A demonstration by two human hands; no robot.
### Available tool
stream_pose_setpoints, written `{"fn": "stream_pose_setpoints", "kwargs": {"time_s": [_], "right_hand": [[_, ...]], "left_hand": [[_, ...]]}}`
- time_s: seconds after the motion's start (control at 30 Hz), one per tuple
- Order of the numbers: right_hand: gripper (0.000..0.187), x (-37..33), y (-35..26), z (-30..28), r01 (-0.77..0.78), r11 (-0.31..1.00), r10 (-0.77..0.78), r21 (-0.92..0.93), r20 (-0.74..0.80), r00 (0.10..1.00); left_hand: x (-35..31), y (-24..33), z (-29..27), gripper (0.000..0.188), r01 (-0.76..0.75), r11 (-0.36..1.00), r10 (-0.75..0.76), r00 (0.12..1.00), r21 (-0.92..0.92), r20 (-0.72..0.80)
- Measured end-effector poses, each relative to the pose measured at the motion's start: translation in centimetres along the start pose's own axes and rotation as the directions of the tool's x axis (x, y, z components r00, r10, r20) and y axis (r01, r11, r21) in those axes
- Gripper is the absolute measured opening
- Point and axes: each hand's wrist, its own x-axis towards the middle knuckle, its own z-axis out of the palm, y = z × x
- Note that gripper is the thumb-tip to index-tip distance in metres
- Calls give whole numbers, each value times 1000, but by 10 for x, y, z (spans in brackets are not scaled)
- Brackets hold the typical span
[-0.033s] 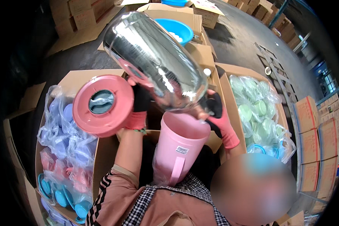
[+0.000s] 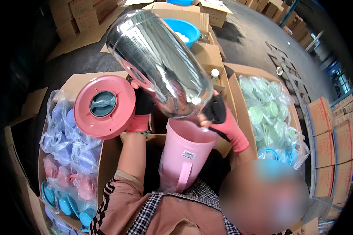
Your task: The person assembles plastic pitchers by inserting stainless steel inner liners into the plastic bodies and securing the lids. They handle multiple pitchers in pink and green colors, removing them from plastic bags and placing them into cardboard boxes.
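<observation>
A mirror-silver glass vacuum flask liner (image 2: 161, 62) lies slanted across the upper middle, its lower end above a pink plastic jug-shaped casing (image 2: 174, 156). My right hand (image 2: 221, 119), in a pink and black glove with bare fingertips, is closed round the liner's lower end by the casing's rim. The casing stands tilted against my lap, open end up, handle toward me. My left hand (image 2: 143, 102), gloved alike, grips a round pink plastic piece (image 2: 82, 115) with a dark grey centre. It also sits against the liner's side; most of its fingers are hidden.
On the left, a carton holds bagged purple, pink and blue plastic parts (image 2: 88, 156). Bagged light green parts (image 2: 271, 111) fill a carton on the right. Ahead are a blue basin (image 2: 190, 29) with white things and a white-capped bottle (image 2: 215, 73). Stacked cartons (image 2: 321, 147) stand far right.
The liner and the pink round piece have shifted slightly left and up with my hands. My right hand has slid a little left at the liner's end. The casing has hardly moved.
</observation>
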Motion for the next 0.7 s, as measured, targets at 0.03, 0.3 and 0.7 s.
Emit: {"fn": "stream_pose_setpoints", "kwargs": {"time_s": [0.03,0.3,0.7], "right_hand": [[77,3,-3,0,-35,999,35,2,118,992],[70,1,55,-23,-179,894,281,410,-203,938],[59,-1,-6,-14,-338,861,421,-379,163,892]], "left_hand": [[5,1,-3,30,1,999,-4,998,51,63],[-17,1,13,47,328,867,-449,841,375,303],[-73,10,6,45,577,816,-577,814,-22,-66]]}}
